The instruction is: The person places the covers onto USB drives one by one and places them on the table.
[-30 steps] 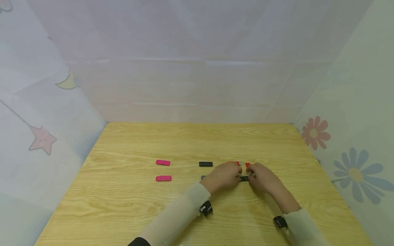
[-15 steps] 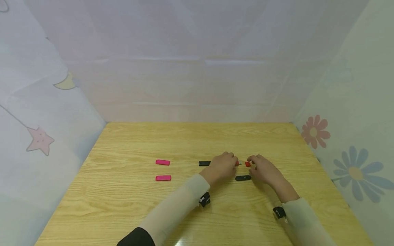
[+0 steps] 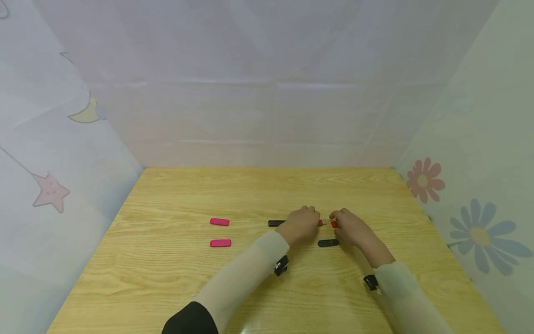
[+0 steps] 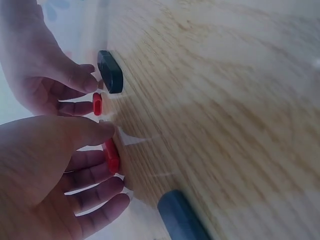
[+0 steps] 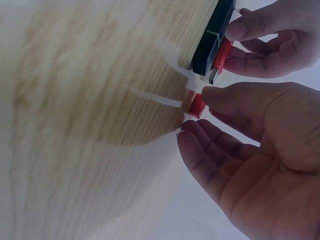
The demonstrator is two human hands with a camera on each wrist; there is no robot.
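My left hand (image 3: 301, 226) holds the body of a red USB stick (image 4: 111, 156) between thumb and fingers, low at the table. Its metal plug points right in the head view. Facing that plug, a small red cap (image 5: 197, 105) is pinched at its edge by my right hand (image 3: 352, 228), the thumb on its near side. A short gap separates plug and cap. Nearer to me lies a black USB stick (image 3: 328, 243) with its cap on, a thin pale line at the joint.
Two pink USB sticks (image 3: 220, 243) lie on the wooden table (image 3: 175, 195) to the left. Another black stick (image 3: 275, 223) is partly covered by my left hand. A dark rounded stick (image 4: 182, 215) shows low in the left wrist view. Printed cloth walls surround the table.
Both hands have left the nearer black USB stick and moved back to the red one. The left hand now grips the red body; the right has closed in on the red cap.
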